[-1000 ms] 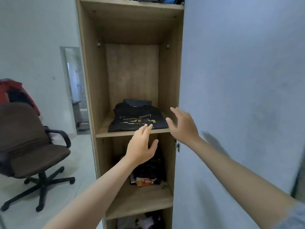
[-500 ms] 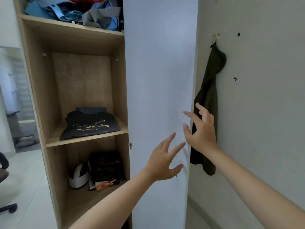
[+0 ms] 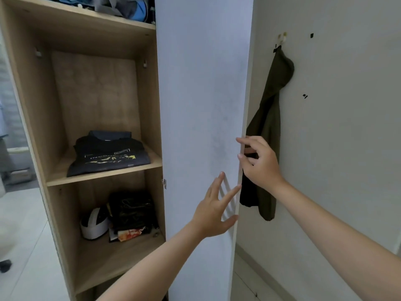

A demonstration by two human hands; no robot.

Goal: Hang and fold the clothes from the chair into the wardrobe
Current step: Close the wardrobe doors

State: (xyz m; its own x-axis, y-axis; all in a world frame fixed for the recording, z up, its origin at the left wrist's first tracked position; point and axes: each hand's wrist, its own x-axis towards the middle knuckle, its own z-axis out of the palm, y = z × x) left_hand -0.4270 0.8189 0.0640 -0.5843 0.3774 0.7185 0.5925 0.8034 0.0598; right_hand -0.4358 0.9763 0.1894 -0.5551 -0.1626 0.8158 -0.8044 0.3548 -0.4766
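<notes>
The wardrobe [image 3: 97,105] stands open on the left, a tall wooden carcass with shelves, and its white door [image 3: 201,127] is swung out toward the viewer, edge-on at the right. The right hand [image 3: 259,162] is at the door's far edge, fingers bent and partly closed around that edge, thumb on the near face; whether the fingertips press the back of the panel cannot be told. The left hand [image 3: 214,210] is lower down, spread wide open with fingers splayed, just in front of the door's white face near the same edge; it grips nothing, and contact with the panel is uncertain.

On the middle shelf [image 3: 104,175] lies a folded black T-shirt [image 3: 108,155] with a yellow and white print, flat and near the front lip. The shelf below holds a white helmet [image 3: 94,223] on the left, touching a dark bundle [image 3: 132,210] on the right. The top shelf carries a heap of blue and grey clothes [image 3: 128,7].

Right of the door, a dark olive garment [image 3: 268,127] hangs from a hook [image 3: 282,38] on the pale wall [image 3: 347,148], partly hidden behind the right hand.
</notes>
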